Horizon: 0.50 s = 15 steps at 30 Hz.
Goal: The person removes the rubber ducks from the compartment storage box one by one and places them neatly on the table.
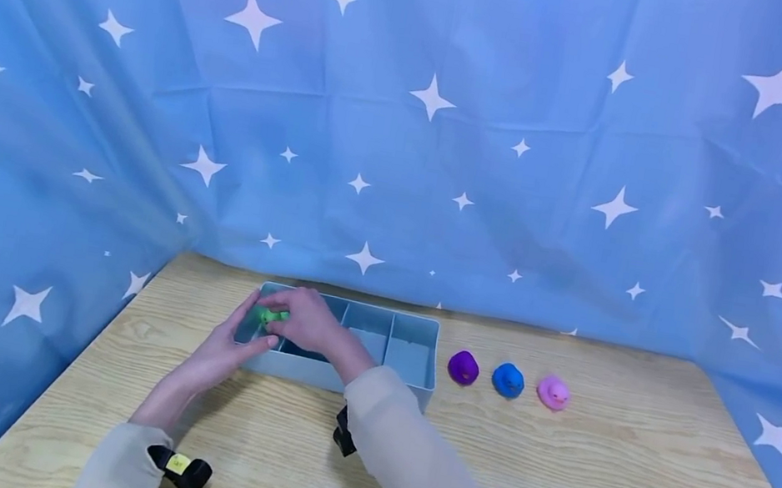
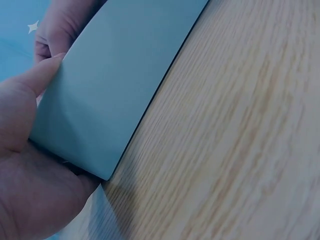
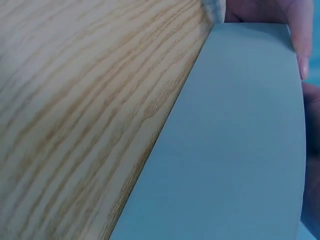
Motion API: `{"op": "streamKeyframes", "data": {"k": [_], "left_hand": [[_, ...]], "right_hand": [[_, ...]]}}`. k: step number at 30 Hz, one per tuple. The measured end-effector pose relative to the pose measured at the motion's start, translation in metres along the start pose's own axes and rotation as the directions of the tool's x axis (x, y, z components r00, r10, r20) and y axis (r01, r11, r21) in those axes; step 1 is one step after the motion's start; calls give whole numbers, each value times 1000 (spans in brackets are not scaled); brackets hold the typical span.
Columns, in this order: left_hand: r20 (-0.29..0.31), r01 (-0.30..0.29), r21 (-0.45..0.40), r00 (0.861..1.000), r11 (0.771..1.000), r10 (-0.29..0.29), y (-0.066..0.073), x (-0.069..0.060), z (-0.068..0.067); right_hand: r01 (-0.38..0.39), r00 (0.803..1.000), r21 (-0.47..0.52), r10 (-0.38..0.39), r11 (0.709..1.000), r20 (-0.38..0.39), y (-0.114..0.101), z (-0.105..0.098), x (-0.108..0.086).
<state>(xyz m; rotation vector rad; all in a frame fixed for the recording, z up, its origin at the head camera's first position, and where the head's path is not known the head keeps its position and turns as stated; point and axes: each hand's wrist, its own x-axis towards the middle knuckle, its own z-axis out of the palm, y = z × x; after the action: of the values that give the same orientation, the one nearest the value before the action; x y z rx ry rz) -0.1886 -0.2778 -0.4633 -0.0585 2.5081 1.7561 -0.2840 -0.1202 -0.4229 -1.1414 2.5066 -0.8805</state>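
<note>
A grey-blue divided box [image 1: 319,372] stands on the table, its front wall [image 2: 115,85] filling much of both wrist views. My left hand [image 1: 216,360] grips the box's left end, thumb over the front rim and the other fingers along the end wall. My right hand [image 1: 311,323] reaches over the box and pinches a small green rubber duck [image 1: 272,316] at the leftmost compartment. Whether the duck touches the compartment floor cannot be made out. In the right wrist view the right hand [image 3: 312,125] is mostly hidden behind the box wall.
Right of the box, a purple duck [image 1: 464,367], a blue duck [image 1: 509,380] and a pink duck [image 1: 554,392] sit in a row on the wooden table [image 1: 598,486]. A blue curtain with white stars [image 1: 523,171] hangs behind and at the sides.
</note>
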Motion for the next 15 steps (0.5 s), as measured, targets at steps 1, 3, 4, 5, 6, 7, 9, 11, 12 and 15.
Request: {"op": "streamKeyframes", "data": {"k": [1, 3, 4, 5, 6, 7, 9, 11, 12, 15], "left_hand": [[-1, 1, 7, 1000, 1000, -1, 0, 0, 0], [-4, 2, 18, 1000, 1000, -2, -1, 0, -1], [-2, 3, 19, 1000, 1000, -3, -1, 0, -1], [1, 4, 19, 1000, 1000, -4, -1, 1, -2], [4, 7, 19, 1000, 1000, -7, -1, 1, -2], [6, 9, 21, 1000, 1000, -10, -1, 1, -2], [8, 16, 25, 1000, 1000, -16, 0, 1, -2], [9, 17, 27, 1000, 999, -18, -1, 1, -2], [8, 20, 25, 1000, 999, -20, 0, 1, -1], [13, 19, 13, 1000, 1000, -19, 0, 0, -1]], "right_hand": [[4, 1000, 0, -4, 1000, -6, 1, 1, 1], [8, 1000, 4, -8, 1000, -17, 2, 2, 3], [7, 1000, 4, -7, 1000, -21, 3, 3, 4], [5, 1000, 8, -5, 1000, -25, 4, 3, 4], [0, 1000, 6, 0, 1000, -28, 5, 4, 5], [-3, 1000, 4, 3, 1000, -31, 5, 4, 6], [-5, 999, 1, 5, 1000, -36, 6, 5, 7], [-3, 999, -9, 2, 1000, -36, 6, 5, 8], [0, 999, -21, 0, 1000, -35, 6, 6, 9], [11, 1000, -54, -12, 998, -27, 6, 7, 10]]}}
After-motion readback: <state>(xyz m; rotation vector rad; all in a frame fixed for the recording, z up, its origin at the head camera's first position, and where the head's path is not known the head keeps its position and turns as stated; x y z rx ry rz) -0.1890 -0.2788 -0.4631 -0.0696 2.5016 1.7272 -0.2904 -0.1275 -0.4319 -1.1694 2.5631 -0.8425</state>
